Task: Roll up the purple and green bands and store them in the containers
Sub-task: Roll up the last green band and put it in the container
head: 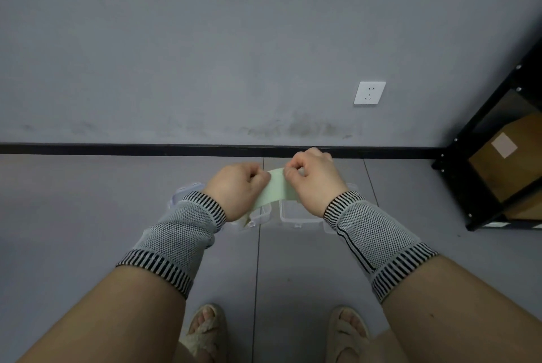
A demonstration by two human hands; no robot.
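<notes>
I hold a pale green band (274, 191) between both hands above the floor. My left hand (239, 186) pinches its upper left edge and my right hand (312, 178) pinches the upper right edge, fingers curled. The band hangs down and to the left between my wrists, its lower end partly hidden by my left wrist. Below my hands stand two clear plastic containers on the floor: one (261, 216) mostly covered by my left hand and forearm, the other (296, 214) under my right wrist. No purple band is in sight.
A grey wall with a black baseboard (117, 149) runs across ahead, with a white socket (369, 93) on it. A black metal shelf (492, 163) holding a cardboard box stands at the right. My sandalled feet (205, 330) are at the bottom.
</notes>
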